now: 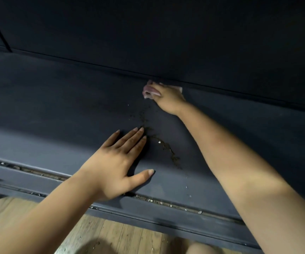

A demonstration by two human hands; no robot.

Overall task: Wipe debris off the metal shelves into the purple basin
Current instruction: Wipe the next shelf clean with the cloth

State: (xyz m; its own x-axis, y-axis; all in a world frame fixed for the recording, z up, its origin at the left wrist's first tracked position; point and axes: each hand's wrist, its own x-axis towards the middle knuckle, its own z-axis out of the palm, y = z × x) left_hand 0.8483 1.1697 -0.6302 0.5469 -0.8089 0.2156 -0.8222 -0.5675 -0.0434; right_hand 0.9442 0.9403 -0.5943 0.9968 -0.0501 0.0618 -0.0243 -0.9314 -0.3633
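A trail of brown debris [163, 145] is lying on the dark metal shelf [56, 107], running from the middle of the view toward 5 o'clock. At its 12 o'clock, against the shelf's back edge, a pale cloth [149, 91] is being gripped by the right hand [167, 99], fingers curled round it, though dim light is blurring the cloth's outline. At the trail's 9 o'clock the left hand [119, 163] is being pressed flat on the shelf, fingers straight and spread, holding nothing. More crumbs are sitting in the front channel [166, 203]. Wooden floor [111, 233] is showing at 6 o'clock.
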